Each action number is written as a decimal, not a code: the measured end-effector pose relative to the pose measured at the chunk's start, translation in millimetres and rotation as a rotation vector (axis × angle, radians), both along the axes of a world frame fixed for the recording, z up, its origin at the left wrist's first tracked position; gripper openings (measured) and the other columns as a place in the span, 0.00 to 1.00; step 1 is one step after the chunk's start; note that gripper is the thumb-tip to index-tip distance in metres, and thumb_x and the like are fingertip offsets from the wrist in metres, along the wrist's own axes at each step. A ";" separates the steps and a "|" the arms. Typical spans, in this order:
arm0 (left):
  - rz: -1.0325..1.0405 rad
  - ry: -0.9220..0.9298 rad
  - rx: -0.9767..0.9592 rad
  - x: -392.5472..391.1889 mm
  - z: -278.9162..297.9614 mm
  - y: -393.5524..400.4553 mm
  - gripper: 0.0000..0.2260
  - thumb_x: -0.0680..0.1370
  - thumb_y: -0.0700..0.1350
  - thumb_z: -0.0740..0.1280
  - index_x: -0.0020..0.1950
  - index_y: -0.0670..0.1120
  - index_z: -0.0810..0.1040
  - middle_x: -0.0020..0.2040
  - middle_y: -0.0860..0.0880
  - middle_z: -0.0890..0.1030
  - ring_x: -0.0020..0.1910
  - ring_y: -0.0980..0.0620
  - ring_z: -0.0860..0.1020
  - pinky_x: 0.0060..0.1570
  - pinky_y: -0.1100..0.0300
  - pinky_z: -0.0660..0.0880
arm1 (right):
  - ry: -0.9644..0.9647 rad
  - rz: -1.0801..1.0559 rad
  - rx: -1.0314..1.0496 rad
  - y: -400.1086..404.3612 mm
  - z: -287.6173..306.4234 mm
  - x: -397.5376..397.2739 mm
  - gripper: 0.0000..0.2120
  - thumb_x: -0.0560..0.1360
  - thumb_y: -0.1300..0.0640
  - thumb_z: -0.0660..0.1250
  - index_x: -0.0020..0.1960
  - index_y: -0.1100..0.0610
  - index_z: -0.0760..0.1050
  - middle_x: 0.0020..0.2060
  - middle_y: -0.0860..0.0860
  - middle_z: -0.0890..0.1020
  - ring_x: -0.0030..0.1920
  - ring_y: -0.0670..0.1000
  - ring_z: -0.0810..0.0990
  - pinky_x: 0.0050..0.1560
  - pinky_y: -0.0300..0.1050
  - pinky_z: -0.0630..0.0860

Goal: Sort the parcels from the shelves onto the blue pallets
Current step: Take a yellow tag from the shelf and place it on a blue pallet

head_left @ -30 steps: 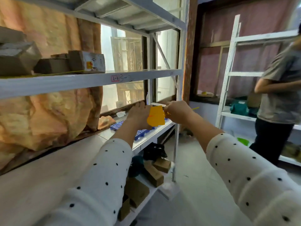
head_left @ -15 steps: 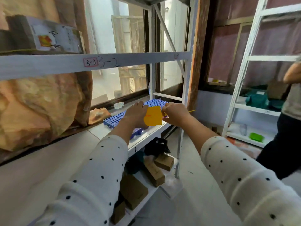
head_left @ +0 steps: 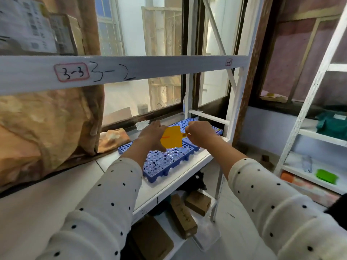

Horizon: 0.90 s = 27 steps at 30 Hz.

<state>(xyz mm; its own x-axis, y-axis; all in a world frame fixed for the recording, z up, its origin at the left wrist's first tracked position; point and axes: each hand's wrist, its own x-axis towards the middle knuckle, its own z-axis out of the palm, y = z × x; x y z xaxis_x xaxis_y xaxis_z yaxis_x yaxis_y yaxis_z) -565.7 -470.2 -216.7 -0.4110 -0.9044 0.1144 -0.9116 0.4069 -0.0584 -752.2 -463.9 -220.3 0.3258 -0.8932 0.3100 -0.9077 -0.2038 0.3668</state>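
A flat yellow parcel [head_left: 171, 137] hangs just above the blue pallet [head_left: 165, 162] on the white middle shelf [head_left: 169, 186]. My left hand [head_left: 153, 136] grips its left edge and my right hand [head_left: 199, 133] pinches its right edge. A second blue pallet [head_left: 216, 131] lies behind, partly hidden by my hands. Labelled cardboard parcels [head_left: 37, 29] stand on the upper shelf at the top left.
The upper shelf beam [head_left: 131, 69] carries the marks 3-3 and 3-2. Brown boxes [head_left: 187, 212] lie on the bottom shelf. A crumpled tan curtain [head_left: 47, 124] bulges at the left. Another white rack [head_left: 319, 128] with green items stands at the right.
I have moved closer to the shelf and both hands have carried the yellow parcel forward and down over the blue pallet. The person at the right has gone out of view.
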 end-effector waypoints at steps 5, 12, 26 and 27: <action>0.087 -0.005 0.024 -6.5 -24.8 -44.0 0.43 0.68 0.58 0.75 0.76 0.44 0.58 0.73 0.44 0.62 0.72 0.44 0.62 0.66 0.50 0.66 | 0.036 0.052 0.069 -62.5 -22.9 -6.3 0.13 0.79 0.59 0.61 0.61 0.56 0.78 0.56 0.54 0.79 0.57 0.56 0.79 0.51 0.48 0.74; 0.310 0.020 0.107 -8.0 -67.2 -82.8 0.41 0.68 0.56 0.75 0.74 0.42 0.61 0.73 0.43 0.62 0.72 0.45 0.63 0.66 0.54 0.65 | 0.038 0.274 0.155 -136.9 -69.2 -1.5 0.14 0.79 0.59 0.60 0.62 0.56 0.78 0.58 0.54 0.79 0.57 0.56 0.79 0.53 0.48 0.76; 0.710 0.163 0.245 0.1 -118.8 -81.0 0.40 0.66 0.61 0.76 0.71 0.47 0.65 0.66 0.46 0.69 0.63 0.47 0.69 0.60 0.54 0.69 | 0.021 0.638 0.329 -205.3 -126.5 25.2 0.14 0.80 0.59 0.59 0.61 0.51 0.79 0.57 0.50 0.79 0.55 0.53 0.79 0.49 0.47 0.75; 0.720 0.160 0.244 0.3 -121.0 -80.5 0.40 0.66 0.61 0.75 0.71 0.47 0.65 0.66 0.46 0.68 0.64 0.47 0.69 0.61 0.53 0.69 | 0.019 0.642 0.331 -207.0 -129.6 26.9 0.14 0.80 0.59 0.60 0.61 0.51 0.79 0.57 0.50 0.79 0.55 0.53 0.79 0.49 0.47 0.75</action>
<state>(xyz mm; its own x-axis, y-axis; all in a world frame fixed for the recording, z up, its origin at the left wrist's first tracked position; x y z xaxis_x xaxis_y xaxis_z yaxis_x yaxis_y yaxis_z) -565.3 -550.7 -337.7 0.2919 -0.9496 -0.1141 -0.9461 -0.3042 0.1111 -725.3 -671.0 -349.9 0.8205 -0.5698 0.0451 -0.5657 -0.7981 0.2076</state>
